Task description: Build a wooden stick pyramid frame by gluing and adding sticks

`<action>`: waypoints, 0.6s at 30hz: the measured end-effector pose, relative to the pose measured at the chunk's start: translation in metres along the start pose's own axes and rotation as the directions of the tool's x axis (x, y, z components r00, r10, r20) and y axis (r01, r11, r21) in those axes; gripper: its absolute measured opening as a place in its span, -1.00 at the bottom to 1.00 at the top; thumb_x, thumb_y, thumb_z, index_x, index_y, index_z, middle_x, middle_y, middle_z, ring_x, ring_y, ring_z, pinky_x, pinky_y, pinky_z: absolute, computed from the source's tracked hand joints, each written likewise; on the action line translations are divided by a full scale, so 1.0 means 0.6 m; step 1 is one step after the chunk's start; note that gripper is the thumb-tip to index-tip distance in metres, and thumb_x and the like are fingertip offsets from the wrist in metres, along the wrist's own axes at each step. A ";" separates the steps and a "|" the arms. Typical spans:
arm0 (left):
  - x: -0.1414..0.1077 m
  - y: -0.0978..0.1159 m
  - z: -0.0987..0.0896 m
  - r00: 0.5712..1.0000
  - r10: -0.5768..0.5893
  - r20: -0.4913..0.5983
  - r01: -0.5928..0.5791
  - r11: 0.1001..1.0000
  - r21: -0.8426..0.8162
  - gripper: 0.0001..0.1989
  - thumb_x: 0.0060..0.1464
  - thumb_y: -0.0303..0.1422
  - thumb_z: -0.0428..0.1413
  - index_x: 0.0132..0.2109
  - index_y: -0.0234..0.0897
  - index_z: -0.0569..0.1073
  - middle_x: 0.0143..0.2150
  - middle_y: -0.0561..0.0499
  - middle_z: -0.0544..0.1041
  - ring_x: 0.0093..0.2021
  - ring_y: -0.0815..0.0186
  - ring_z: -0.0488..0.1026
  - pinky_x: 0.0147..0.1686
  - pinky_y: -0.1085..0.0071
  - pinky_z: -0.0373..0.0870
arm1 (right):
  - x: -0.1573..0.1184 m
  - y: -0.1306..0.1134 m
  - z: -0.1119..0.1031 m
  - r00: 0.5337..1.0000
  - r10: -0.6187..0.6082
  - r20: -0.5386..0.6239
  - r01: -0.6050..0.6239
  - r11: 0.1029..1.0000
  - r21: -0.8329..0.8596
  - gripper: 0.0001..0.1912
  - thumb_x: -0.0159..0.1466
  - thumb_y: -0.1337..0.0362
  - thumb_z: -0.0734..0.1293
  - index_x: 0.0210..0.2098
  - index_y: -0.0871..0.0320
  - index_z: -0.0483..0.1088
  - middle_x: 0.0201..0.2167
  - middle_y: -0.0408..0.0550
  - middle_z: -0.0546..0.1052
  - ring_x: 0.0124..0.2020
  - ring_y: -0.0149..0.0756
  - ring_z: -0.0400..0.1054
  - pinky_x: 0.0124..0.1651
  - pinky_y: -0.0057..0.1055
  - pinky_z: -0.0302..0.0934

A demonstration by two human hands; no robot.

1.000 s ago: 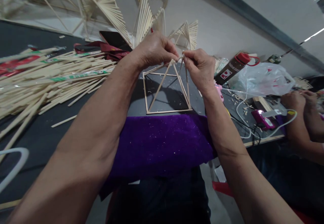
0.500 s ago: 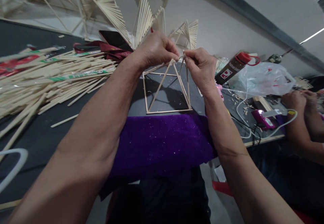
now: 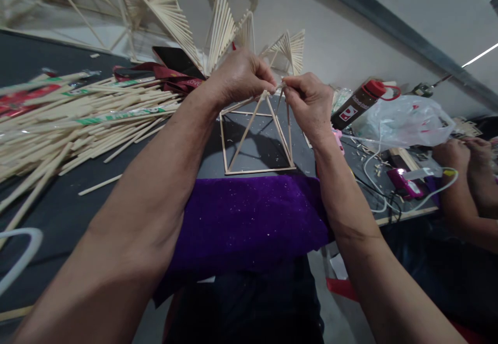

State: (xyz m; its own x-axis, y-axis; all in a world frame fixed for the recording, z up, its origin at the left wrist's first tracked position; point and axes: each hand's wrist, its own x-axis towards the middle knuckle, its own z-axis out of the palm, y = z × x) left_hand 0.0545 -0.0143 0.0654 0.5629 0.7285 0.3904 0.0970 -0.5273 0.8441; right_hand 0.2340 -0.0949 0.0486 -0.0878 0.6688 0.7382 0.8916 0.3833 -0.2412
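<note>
Where both hands meet, a stick frame (image 3: 260, 171), squarish at the base w/ slanted sticks rising to a peak, stands on the dark table (image 3: 70, 219). L hand (image 3: 241, 77) is just beside its peak, thumb & fingers pinched narrow; what's btwn the tips is too small to tell. R hand (image 3: 309, 97), just right of the peak, pinches the upper end of a thin stick (image 3: 280, 98); can't tell if that's joined to the frame. Nearest side of frame: purple cloth (image 3: 252, 214) w/ pale specks, draped off the table edge toward the person's lap. Left of frame: big pile of loose sticks (image 3: 89, 136), some in clear wrap, plus a dark red strap (image 3: 175, 77) by the pile's far end. Behind frame: fan-shaped stick models (image 3: 221, 27) near the wall. Right of frame, past the R hand: dark bottle (image 3: 352, 108) w/ red cap, tilted, then a clear plastic bag (image 3: 408, 121); nearer the edge, a magenta tool (image 3: 404, 183). Far right of frame: another person's hands (image 3: 451, 157), close together.
</note>
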 end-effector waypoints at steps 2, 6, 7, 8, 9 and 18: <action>0.000 0.000 0.000 1.000 0.000 0.001 0.000 1.000 0.013 -0.94 -0.16 -0.46 0.28 -0.43 -0.25 0.62 -0.52 0.00 0.52 -0.32 0.21 0.51 -0.26 0.31 0.36 | 0.000 0.003 0.002 1.000 0.003 0.019 -0.003 1.000 0.013 -0.86 0.36 0.24 0.28 -0.20 -0.02 0.51 -0.26 -0.11 0.60 -0.15 -0.21 0.48 -0.01 -0.15 0.42; 0.000 -0.001 0.000 1.000 -0.003 0.006 0.003 0.999 0.052 -0.95 -0.12 -0.43 0.28 -0.41 -0.25 0.63 -0.51 0.00 0.53 -0.33 0.21 0.50 -0.28 0.32 0.34 | 0.000 0.012 0.005 0.999 -0.005 0.033 0.004 0.999 0.031 -0.82 0.37 0.18 0.26 -0.17 -0.01 0.51 -0.24 -0.08 0.59 -0.09 -0.17 0.48 0.02 -0.13 0.40; 0.000 -0.001 0.000 1.000 -0.004 0.004 0.004 0.998 0.059 -0.96 -0.12 -0.43 0.27 -0.41 -0.25 0.63 -0.51 0.00 0.52 -0.34 0.22 0.49 -0.28 0.32 0.34 | 0.000 0.013 0.005 0.999 -0.009 0.031 0.008 1.000 0.029 -0.82 0.37 0.18 0.26 -0.17 -0.01 0.51 -0.25 -0.08 0.59 -0.10 -0.18 0.48 0.01 -0.13 0.41; 0.000 -0.001 0.000 1.000 -0.004 0.000 0.004 0.998 0.066 -0.96 -0.11 -0.42 0.27 -0.41 -0.25 0.63 -0.52 0.01 0.52 -0.34 0.23 0.48 -0.27 0.31 0.33 | 0.000 0.013 0.005 1.000 -0.013 0.027 0.013 1.000 0.027 -0.82 0.37 0.19 0.26 -0.18 -0.01 0.52 -0.25 -0.08 0.59 -0.11 -0.18 0.48 0.01 -0.14 0.41; -0.001 -0.001 0.000 1.000 -0.003 -0.001 0.004 0.997 0.074 -0.96 -0.11 -0.42 0.28 -0.41 -0.25 0.63 -0.52 0.01 0.52 -0.34 0.24 0.47 -0.26 0.31 0.32 | 0.000 0.013 0.005 1.000 -0.017 0.023 0.016 1.000 0.025 -0.82 0.36 0.19 0.27 -0.19 -0.01 0.52 -0.26 -0.08 0.59 -0.13 -0.19 0.48 0.00 -0.15 0.41; 0.000 -0.001 0.002 1.000 0.003 0.000 -0.003 0.998 0.056 -0.96 -0.11 -0.45 0.28 -0.42 -0.23 0.62 -0.58 0.07 0.47 -0.48 0.36 0.33 -0.35 0.33 0.25 | 0.002 0.009 0.005 1.000 -0.004 0.014 0.004 0.999 0.049 -0.85 0.35 0.23 0.29 -0.22 -0.02 0.52 -0.29 -0.09 0.59 -0.17 -0.21 0.47 -0.02 -0.14 0.42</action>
State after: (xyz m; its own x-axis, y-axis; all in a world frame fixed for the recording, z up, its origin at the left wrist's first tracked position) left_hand 0.0556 -0.0144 0.0647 0.5632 0.7271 0.3926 0.1409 -0.5527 0.8214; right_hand 0.2375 -0.0901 0.0459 -0.0978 0.6761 0.7303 0.8684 0.4164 -0.2691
